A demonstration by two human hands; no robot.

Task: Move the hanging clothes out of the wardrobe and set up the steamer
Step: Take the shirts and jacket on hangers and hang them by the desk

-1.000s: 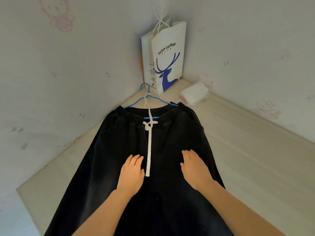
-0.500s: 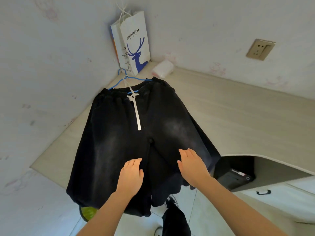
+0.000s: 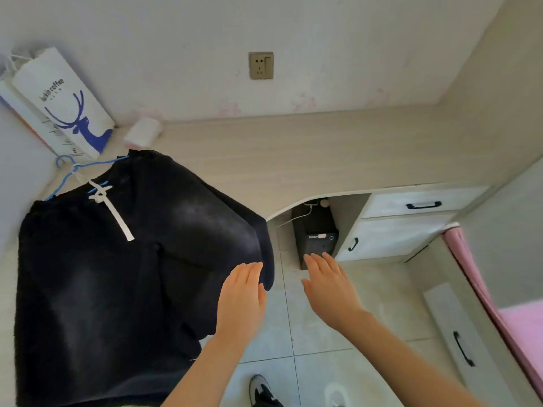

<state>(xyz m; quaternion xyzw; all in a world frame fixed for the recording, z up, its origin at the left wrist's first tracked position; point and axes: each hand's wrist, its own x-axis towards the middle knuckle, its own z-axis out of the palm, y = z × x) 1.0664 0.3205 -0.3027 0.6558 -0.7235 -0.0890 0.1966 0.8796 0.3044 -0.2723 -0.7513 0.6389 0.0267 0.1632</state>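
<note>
Off the counter [image 3: 338, 148] edge, black shorts [image 3: 117, 274] overhang and could slide; both hands' fingers [image 3: 320, 264] spread, holding nothing.

Matt black cloth shorts [image 3: 117, 274]

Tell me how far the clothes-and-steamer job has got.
Done: black shorts, on their blue hanger, lie on the desk, out of any wardrobe. In hand: nothing; left hand and right hand are open, over the floor. Left: the steamer; none is visible, and the wall socket is unused.
</note>
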